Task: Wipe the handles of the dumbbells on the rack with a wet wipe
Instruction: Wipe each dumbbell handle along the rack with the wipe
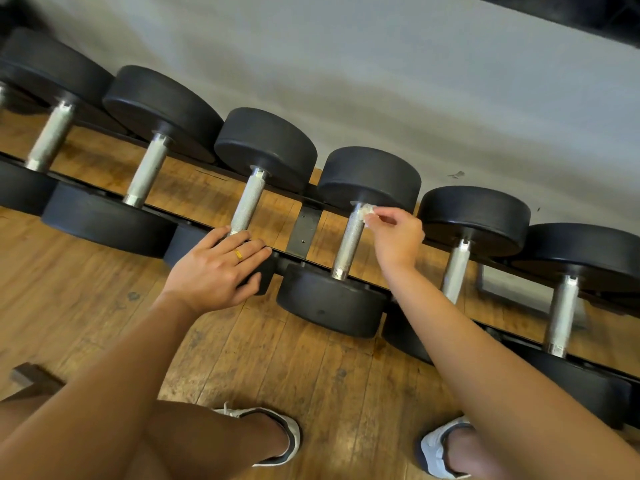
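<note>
White wipe (366, 213) pinched by right hand (398, 239) at handle (348, 244) 12 o'clock end; left hand (214, 271) flat, open; handle likely mostly unwiped.

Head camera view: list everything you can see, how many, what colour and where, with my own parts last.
dumbbells: at least six, black heads and silver handles, side by side on the rack
rack: one, black, low along the wall
wet wipe: one, whitish, at the far end of the handle mid-view
floor: one, brown wood planks, under the rack
wall: one, grey, behind the rack
shoes: two, white and dark, bottom edge
ring: one, gold, on a left finger
left grip: one, fingers straight, resting on the near head of the neighbouring dumbbell
right grip: one, pinching the wet wipe against the handle
</note>
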